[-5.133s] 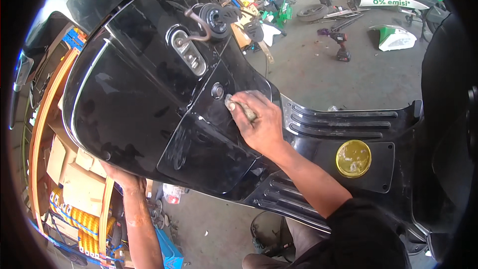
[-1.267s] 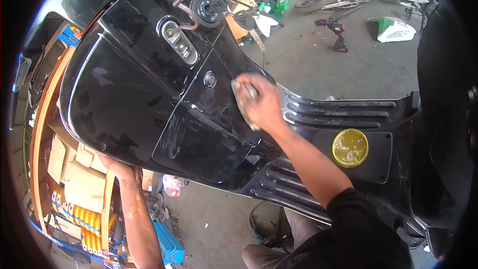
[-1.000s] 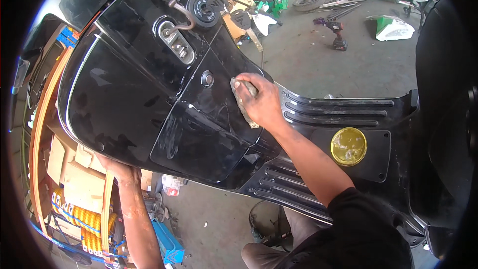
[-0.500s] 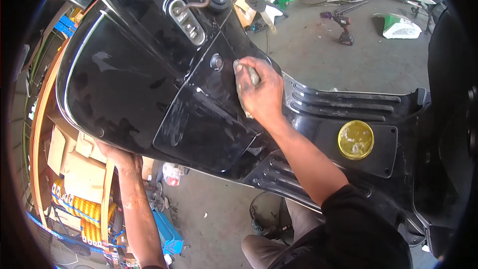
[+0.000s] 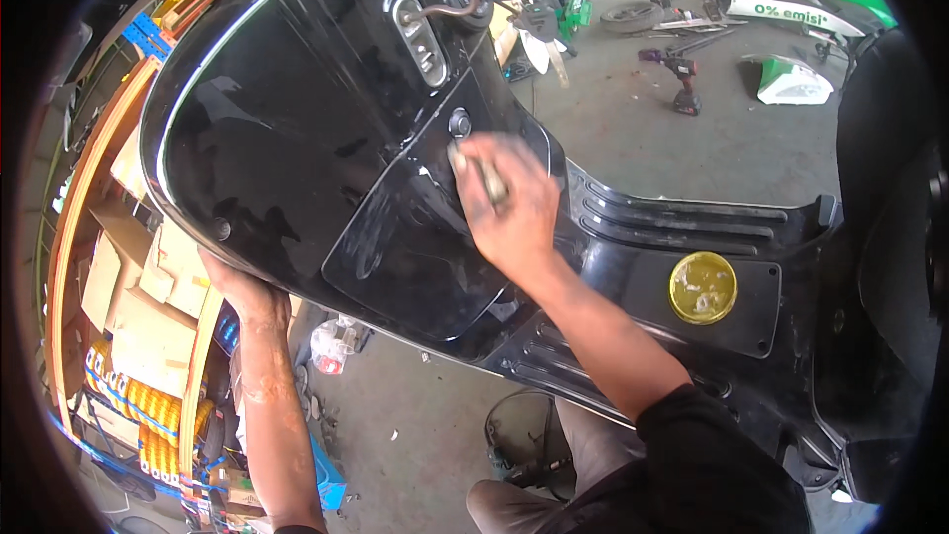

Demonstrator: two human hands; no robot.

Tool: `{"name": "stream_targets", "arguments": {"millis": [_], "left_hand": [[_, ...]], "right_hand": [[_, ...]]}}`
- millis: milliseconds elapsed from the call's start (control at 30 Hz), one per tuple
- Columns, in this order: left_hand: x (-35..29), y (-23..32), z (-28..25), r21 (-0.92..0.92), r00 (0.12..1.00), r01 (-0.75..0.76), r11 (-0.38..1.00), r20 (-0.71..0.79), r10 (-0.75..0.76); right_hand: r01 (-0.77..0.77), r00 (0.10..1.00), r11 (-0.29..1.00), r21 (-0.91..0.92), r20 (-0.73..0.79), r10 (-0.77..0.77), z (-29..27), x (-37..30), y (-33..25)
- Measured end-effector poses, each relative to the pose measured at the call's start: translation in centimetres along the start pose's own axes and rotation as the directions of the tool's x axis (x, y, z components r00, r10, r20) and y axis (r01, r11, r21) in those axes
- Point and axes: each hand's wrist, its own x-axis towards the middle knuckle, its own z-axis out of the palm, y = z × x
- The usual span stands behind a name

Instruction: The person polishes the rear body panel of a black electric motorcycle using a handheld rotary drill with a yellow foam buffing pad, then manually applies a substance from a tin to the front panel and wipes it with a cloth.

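Observation:
A glossy black scooter leg shield (image 5: 287, 138) fills the left and middle, with a hook in a metal plate (image 5: 422, 44) and a round lock (image 5: 460, 123). My right hand (image 5: 509, 203), blurred by motion, is closed on a greyish rag (image 5: 492, 181) and presses it on the panel just below the lock. Whitish smears show on the glove box cover (image 5: 395, 247) beside it. My left hand (image 5: 247, 292) is at the shield's lower left edge, its fingers hidden behind it. On the footboard (image 5: 633, 277) sits a round yellow tub (image 5: 703, 288) with whitish residue.
A cordless drill (image 5: 682, 84) and a green-and-white fairing piece (image 5: 794, 81) lie on the floor beyond the scooter. At the left stands a shelf with cardboard boxes (image 5: 153, 336) and yellow coils (image 5: 138, 400). The black seat (image 5: 890, 208) rises at the right.
The scooter front appears shifted right in view, with the hook and lock. My right hand has moved the rag up toward the lock. My left hand stays at the edge.

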Motion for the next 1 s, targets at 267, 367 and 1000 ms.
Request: {"name": "stream_targets", "arguments": {"millis": [267, 367, 1000], "left_hand": [[-1.2, 0.1, 2.2, -0.085, 0.992, 0.038, 0.996, -0.120, -0.049], [-1.2, 0.5, 2.0, -0.057, 0.991, 0.040, 0.998, -0.122, -0.047], [-0.5, -0.8, -0.7, 0.043, 0.992, 0.027, 0.999, -0.122, -0.021]], "right_hand": [[0.180, 0.980, 0.982, -0.063, 0.092, -0.173, -0.2, 0.7, 0.5], [0.180, 0.982, 0.983, -0.030, 0.058, -0.178, -0.1, 0.5, 1.4], [0.212, 0.965, 0.977, 0.015, 0.157, -0.212, -0.5, -3.0, 2.0]]}}
